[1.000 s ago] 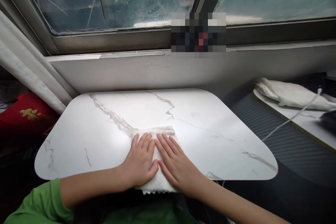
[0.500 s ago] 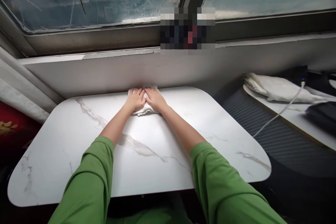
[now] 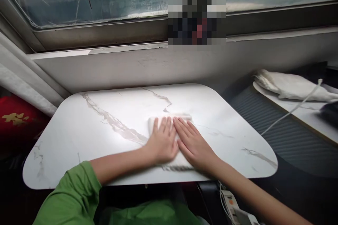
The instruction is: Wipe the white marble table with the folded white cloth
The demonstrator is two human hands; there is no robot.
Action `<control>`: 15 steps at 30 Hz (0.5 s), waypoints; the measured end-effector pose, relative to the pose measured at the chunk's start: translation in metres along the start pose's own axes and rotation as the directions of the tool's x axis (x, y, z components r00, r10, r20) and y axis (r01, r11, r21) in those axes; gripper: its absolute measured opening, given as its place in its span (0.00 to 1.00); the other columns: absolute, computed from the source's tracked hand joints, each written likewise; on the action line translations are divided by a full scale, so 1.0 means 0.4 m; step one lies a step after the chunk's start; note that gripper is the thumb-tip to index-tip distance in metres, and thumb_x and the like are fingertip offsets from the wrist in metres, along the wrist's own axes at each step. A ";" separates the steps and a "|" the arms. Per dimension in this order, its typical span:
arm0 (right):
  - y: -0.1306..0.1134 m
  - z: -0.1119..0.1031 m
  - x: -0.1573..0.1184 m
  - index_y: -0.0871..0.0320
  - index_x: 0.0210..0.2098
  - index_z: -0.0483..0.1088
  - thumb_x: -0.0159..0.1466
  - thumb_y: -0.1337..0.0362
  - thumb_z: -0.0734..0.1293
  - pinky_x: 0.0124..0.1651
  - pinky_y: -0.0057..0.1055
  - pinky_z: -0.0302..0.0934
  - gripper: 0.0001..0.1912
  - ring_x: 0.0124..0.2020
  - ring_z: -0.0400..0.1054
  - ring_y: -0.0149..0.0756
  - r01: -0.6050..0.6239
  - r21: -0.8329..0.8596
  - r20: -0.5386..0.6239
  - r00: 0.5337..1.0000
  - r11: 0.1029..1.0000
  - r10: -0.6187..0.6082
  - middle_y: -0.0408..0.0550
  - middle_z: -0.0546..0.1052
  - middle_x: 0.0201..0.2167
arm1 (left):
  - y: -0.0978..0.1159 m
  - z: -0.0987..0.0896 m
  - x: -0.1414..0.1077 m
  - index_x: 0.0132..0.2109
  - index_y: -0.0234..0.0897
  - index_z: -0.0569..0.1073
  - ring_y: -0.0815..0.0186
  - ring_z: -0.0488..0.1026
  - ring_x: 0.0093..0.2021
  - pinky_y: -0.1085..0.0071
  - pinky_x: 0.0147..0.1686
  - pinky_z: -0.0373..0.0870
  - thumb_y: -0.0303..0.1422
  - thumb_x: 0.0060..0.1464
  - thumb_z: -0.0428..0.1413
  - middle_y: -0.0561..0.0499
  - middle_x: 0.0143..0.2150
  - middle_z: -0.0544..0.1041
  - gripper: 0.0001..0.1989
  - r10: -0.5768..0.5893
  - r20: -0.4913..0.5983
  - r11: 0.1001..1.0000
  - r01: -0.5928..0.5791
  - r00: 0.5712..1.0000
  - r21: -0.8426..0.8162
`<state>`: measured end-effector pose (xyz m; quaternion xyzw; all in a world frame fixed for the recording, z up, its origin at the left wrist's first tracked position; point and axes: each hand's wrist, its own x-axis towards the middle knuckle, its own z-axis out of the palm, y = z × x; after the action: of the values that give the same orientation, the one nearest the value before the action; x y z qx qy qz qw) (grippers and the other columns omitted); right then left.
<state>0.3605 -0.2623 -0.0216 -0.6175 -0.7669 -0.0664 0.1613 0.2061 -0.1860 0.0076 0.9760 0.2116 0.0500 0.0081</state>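
A folded white cloth [image 3: 182,161] lies flat on the white marble-patterned tabletop [image 3: 74,137], close to its front edge. My left hand [image 3: 162,140] presses down on the cloth's left part, palm down with fingers stretched out. On the right part rests my right hand [image 3: 192,142], also flat, its fingers extended and slanting up to the left. The two hands meet at the thumbs and index fingers. Much of the cloth is covered by them, and its edges are slightly blurred.
A wall and window frame [image 3: 105,35] border the table's far side. At right, a white fish-shaped item [image 3: 295,86] lies on another surface, with a white cable [image 3: 290,110] nearby. A power strip [image 3: 233,205] sits below the front edge. A red item [image 3: 18,119] stands left.
Both hands and the cloth have come from the table's far edge toward me and somewhat right. My elbows are more bent, and the view has shifted slightly.
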 end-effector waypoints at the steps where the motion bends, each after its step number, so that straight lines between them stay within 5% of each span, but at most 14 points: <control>1: -0.018 -0.016 -0.044 0.61 0.71 0.29 0.69 0.66 0.50 0.67 0.50 0.48 0.35 0.70 0.43 0.43 0.006 -0.004 -0.014 1.000 1.000 -0.006 0.55 0.51 0.69 | 0.040 -0.002 -0.027 0.67 0.18 0.53 0.43 0.46 0.69 0.44 0.65 0.41 0.38 0.64 0.39 0.30 0.69 0.51 0.31 0.031 -0.021 1.000 -0.031 0.999 0.006; 4: -0.055 -0.050 -0.119 0.59 0.71 0.27 0.68 0.66 0.51 0.66 0.51 0.50 0.37 0.69 0.45 0.44 0.007 0.000 -0.017 1.000 1.000 -0.007 0.54 0.51 0.69 | 0.115 -0.004 -0.077 0.67 0.16 0.54 0.40 0.47 0.69 0.43 0.64 0.44 0.38 0.64 0.40 0.28 0.68 0.52 0.32 0.089 -0.069 0.996 -0.087 0.994 0.026; 7: -0.044 -0.050 -0.107 0.58 0.71 0.26 0.66 0.66 0.52 0.66 0.52 0.50 0.39 0.69 0.45 0.44 0.017 0.019 0.005 1.000 1.000 -0.017 0.53 0.51 0.69 | 0.112 0.007 -0.069 0.66 0.17 0.55 0.40 0.47 0.69 0.42 0.63 0.45 0.38 0.62 0.41 0.29 0.68 0.53 0.33 0.085 -0.067 0.996 -0.084 0.994 0.015; 10: 0.024 -0.018 -0.025 0.57 0.71 0.30 0.66 0.66 0.51 0.67 0.52 0.48 0.37 0.69 0.44 0.43 -0.001 0.024 0.033 0.999 1.000 0.000 0.52 0.52 0.69 | 0.042 0.024 0.008 0.67 0.20 0.56 0.44 0.49 0.69 0.43 0.64 0.44 0.38 0.63 0.41 0.31 0.68 0.54 0.31 0.045 -0.052 0.999 -0.045 0.998 -0.010; 15: 0.202 0.048 0.218 0.65 0.68 0.49 0.66 0.65 0.50 0.67 0.50 0.45 0.32 0.69 0.46 0.44 -0.112 0.040 0.112 0.988 0.993 0.107 0.57 0.55 0.68 | -0.130 0.038 0.229 0.67 0.27 0.55 0.52 0.52 0.68 0.49 0.66 0.43 0.36 0.64 0.42 0.37 0.68 0.56 0.28 -0.091 -0.065 0.996 0.091 0.994 -0.015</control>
<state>0.4193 -0.1573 -0.0187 -0.6577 -0.7408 -0.0059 0.1365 0.2689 -0.1006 -0.0009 0.9632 0.2557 0.0826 0.0093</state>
